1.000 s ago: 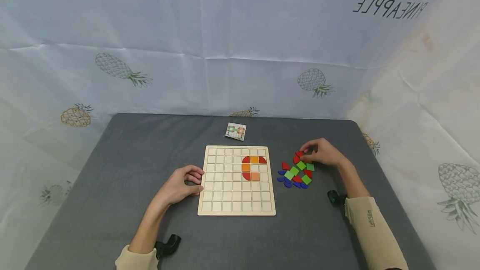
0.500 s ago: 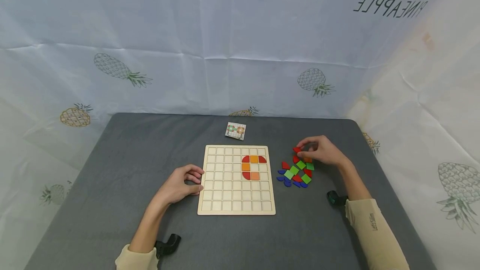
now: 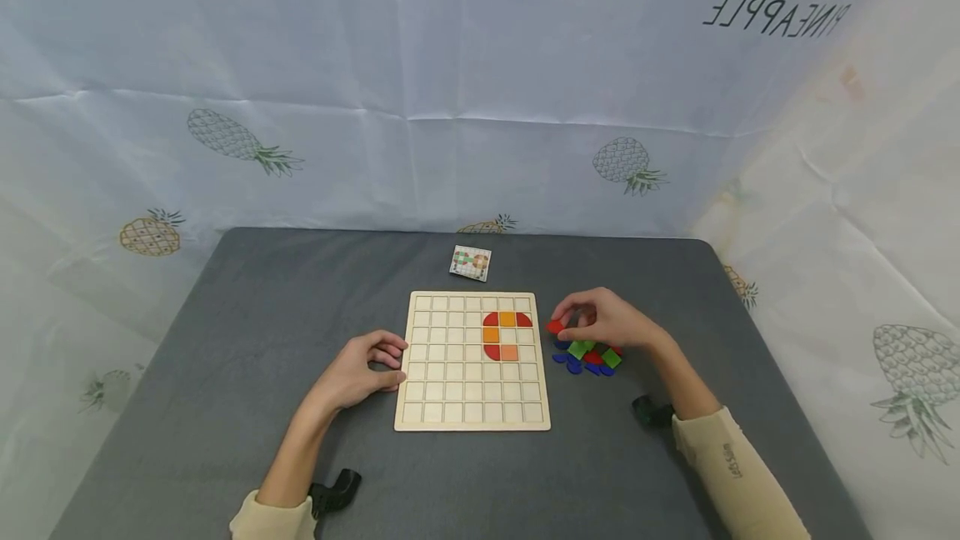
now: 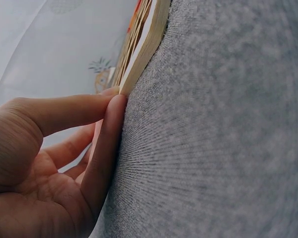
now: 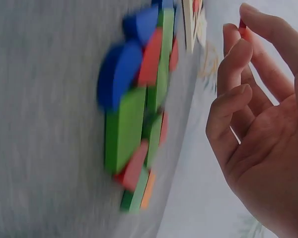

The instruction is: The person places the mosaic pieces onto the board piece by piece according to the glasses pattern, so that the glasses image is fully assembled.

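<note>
A wooden grid board (image 3: 450,390) lies on the grey table, with red quarter-round pieces and orange squares set in its upper right cells. My left hand (image 3: 360,369) touches the board's left edge; in the left wrist view the thumb and a finger of my left hand (image 4: 59,158) meet at the board's edge. Between thumb and fingertip, my right hand (image 3: 607,319) pinches a red piece (image 3: 555,327), held just right of the board. The right wrist view shows my right hand (image 5: 268,104) raised beside the loose pieces, the red piece (image 5: 242,26) mostly hidden by its fingertips.
Loose green squares (image 3: 611,358), blue pieces (image 3: 573,367) and red pieces lie in a cluster right of the board, partly under my right hand. A small patterned card (image 3: 471,262) sits behind the board. A printed curtain (image 3: 480,40) hangs behind the table.
My right hand has lifted a red piece from the back of the cluster and moved left with it, towards the board's right edge. My left hand has stayed at the board's left edge.
</note>
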`<state>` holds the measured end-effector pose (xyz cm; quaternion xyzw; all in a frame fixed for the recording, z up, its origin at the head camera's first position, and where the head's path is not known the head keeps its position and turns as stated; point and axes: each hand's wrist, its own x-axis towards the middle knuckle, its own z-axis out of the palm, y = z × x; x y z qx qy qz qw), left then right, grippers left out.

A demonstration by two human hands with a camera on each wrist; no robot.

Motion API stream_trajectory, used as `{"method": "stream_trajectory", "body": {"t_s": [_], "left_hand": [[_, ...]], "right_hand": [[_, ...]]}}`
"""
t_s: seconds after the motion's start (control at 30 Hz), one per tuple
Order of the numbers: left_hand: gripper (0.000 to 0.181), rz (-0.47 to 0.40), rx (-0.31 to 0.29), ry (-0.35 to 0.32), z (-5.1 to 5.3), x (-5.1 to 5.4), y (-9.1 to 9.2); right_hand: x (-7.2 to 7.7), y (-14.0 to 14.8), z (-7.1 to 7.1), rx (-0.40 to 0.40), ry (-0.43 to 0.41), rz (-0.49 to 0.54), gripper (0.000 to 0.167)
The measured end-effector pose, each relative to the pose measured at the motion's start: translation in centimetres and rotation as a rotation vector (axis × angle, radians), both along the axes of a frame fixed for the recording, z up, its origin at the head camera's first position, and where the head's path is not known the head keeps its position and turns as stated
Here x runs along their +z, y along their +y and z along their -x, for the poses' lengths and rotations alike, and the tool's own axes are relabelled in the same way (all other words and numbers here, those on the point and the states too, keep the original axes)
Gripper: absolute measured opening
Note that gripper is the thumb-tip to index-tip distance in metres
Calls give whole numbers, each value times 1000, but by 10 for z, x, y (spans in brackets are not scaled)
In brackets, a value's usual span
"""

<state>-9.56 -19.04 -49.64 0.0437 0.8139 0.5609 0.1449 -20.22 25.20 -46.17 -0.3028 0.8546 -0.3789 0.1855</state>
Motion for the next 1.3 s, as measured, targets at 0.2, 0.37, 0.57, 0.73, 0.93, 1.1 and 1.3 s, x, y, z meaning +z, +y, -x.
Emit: {"method": "stream_trajectory", "body": {"t_s": [0.2, 0.37, 0.57, 0.73, 0.93, 1.1, 1.3], "left_hand": [[47, 1, 3, 6, 0, -1, 0], [46, 6, 0, 9, 1, -3, -1], [45, 4, 1, 8, 1, -3, -1], [45, 3, 5, 0, 1, -2, 0], [45, 7, 12, -5, 1, -1, 0], [45, 7, 9, -1, 1, -1, 0], [45, 1, 7, 0, 1, 0, 0]], "right_hand": [[-6, -23, -6, 107, -13, -27, 22], [-12, -33, -5, 177, -8, -58, 20], [-15, -40, -4, 235, -2, -82, 22], [-12, -45, -6, 257, 30, -87, 24], [-11, -48, -7, 259, 63, -92, 25], [-13, -49, -7, 244, 72, -102, 26], [-13, -50, -8, 209, 87, -91, 27]]}}
